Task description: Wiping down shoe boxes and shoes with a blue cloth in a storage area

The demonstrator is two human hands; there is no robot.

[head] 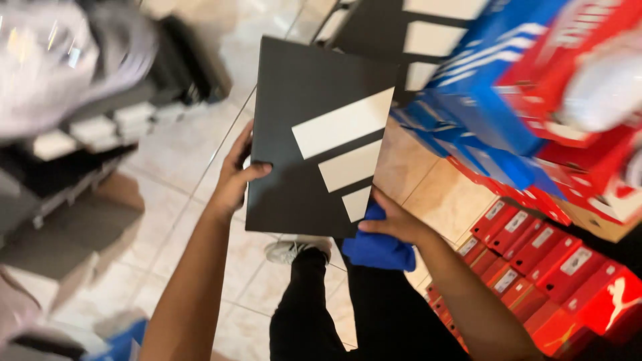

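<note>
A black box (314, 134) with three pale slanted stripes is held up at the centre of the frame, over a tiled floor (180, 160). The left hand (235, 175) grips its left edge, thumb on the top face, fingers (242, 139) curled behind. The right hand (394, 220) holds the lower right corner together with a blue cloth (378, 249), fingers wrapped round both. Blue boxes (481, 87) and red boxes (548, 261) are stacked at the right. The person's black trousers (348, 307) and a pale shoe (294, 249) show below.

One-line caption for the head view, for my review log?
Both hands, left and right, hold a black shoe box; right also grips a blue cloth.
</note>
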